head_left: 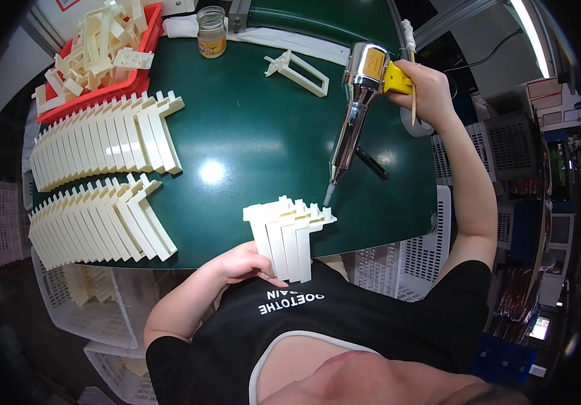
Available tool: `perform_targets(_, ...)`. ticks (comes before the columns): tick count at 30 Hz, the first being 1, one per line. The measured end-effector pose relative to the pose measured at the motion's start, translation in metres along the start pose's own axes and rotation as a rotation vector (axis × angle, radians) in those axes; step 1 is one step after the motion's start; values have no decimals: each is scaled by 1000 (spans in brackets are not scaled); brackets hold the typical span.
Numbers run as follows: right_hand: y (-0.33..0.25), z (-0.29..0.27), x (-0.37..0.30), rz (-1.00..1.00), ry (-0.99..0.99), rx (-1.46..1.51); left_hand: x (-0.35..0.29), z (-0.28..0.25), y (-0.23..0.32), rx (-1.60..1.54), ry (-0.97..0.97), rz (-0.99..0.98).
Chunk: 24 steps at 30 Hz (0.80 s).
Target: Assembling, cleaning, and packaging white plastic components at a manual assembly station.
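Note:
My left hand (pixel 246 262) is closed around a fanned stack of several cream plastic parts (pixel 290 243) at the table's near edge. My right hand (pixel 429 91) grips the yellow handle of a chrome dispensing gun (pixel 352 115), which tilts downward. Its thin grey nozzle ends right by the upper right corner of the stack; whether it touches cannot be made out. A thin wooden stick (pixel 413 108), wrapped in white at its upper end, also passes through my right hand's fingers.
Two rows of matching cream parts (pixel 94 145) stand at the left. Behind them, a red bin (pixel 128 88) overflows with mixed parts. A glass jar (pixel 212 34) and a loose cream frame (pixel 307 74) are at the back. A tape roll (pixel 415 125) lies near my right wrist.

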State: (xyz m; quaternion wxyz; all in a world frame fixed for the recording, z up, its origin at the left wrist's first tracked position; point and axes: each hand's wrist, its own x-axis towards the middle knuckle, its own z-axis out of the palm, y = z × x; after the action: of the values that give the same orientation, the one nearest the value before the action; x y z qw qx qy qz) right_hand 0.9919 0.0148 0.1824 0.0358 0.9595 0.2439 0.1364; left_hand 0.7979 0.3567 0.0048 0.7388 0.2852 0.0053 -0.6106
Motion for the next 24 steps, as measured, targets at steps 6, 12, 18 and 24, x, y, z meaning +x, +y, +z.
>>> perform_targets(6, 2, 5, 3, -59, 57, -8, 1, -4, -4, -14, 5, -7)
perform_targets(12, -1, 3, 4, -17, -24, -18, 3, -5, -6, -13, -7, 6)
perform_targets(18, -4, 1, 5, -20, -26, -5, 4, -8, -8, -2, -23, -2)
perform_targets(24, -2, 4, 4, -46, 31, -15, 4, -7, -7, 3, -13, -1)
